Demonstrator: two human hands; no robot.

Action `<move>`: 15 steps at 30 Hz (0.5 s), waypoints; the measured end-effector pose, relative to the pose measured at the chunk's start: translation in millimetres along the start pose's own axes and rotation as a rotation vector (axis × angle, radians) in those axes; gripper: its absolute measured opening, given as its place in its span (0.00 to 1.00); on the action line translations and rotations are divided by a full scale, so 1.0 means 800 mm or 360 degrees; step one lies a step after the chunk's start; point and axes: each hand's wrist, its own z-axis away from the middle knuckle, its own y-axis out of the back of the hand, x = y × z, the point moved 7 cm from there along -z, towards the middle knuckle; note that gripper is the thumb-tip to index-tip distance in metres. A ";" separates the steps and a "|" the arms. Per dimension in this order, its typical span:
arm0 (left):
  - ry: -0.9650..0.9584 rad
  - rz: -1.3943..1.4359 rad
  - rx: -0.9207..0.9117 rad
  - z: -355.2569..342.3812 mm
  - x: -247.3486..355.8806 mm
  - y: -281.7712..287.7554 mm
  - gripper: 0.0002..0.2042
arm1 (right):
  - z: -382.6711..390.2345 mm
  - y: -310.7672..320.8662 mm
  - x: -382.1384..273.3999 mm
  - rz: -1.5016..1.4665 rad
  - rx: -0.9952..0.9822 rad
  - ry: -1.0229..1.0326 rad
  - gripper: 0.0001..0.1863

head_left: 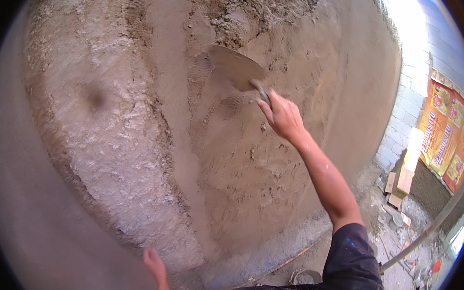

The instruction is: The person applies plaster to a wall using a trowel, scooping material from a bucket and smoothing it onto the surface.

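My right hand (285, 117) is wrapped round the handle of a plastering trowel (238, 68), arm stretched up and forward. The trowel's wide blade lies against the wet mortar on the wall (263, 163), just below a rough patch of mortar (245, 13). Around the blade the mortar is ridged and pitted. Low on the left, my left hand (154, 263) hangs near the foot of a rough, pale unplastered strip (120, 154). Its fingers are too indistinct to show whether they are open or closed, and I see no tool by it.
A smooth band of plaster (180, 158) runs down beside the pale strip. At the wall's foot is a ledge (267, 259), with a round container (306, 277) near it. On the right are wood pieces (404, 179), a slanted pole (423, 234), floor debris and a red-orange printed sheet (445, 131).
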 end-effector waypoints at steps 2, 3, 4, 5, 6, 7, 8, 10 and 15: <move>-0.0313 0.0154 0.0165 -0.068 0.127 -0.031 0.19 | -0.063 -0.013 0.008 0.0172 -0.0181 0.0140 0.20; -0.0500 0.0125 0.0237 -0.087 0.220 -0.044 0.21 | -0.091 -0.018 0.024 0.0288 -0.0319 0.0136 0.22; -0.0732 0.0060 0.0372 -0.112 0.278 -0.042 0.21 | -0.122 -0.009 0.037 0.0302 -0.0227 0.0207 0.22; -0.0914 0.0007 0.0468 -0.119 0.348 -0.046 0.21 | -0.143 0.006 0.065 0.0353 -0.0157 0.0272 0.23; -0.1087 -0.0060 0.0552 -0.129 0.406 -0.048 0.22 | -0.165 0.023 0.092 0.0413 -0.0087 0.0308 0.23; -0.1258 -0.0128 0.0633 -0.139 0.454 -0.052 0.22 | -0.187 0.039 0.113 0.0475 -0.0020 0.0340 0.23; -0.1437 -0.0182 0.0775 -0.152 0.492 -0.048 0.23 | -0.213 0.044 0.123 0.0458 -0.0115 0.0228 0.23; -0.1676 -0.0282 0.1002 -0.188 0.547 -0.052 0.26 | -0.254 0.071 0.140 0.0436 -0.0200 0.0105 0.25; -0.1813 -0.0474 0.1322 -0.252 0.621 -0.070 0.31 | -0.293 0.088 0.205 0.0113 -0.0097 0.0243 0.28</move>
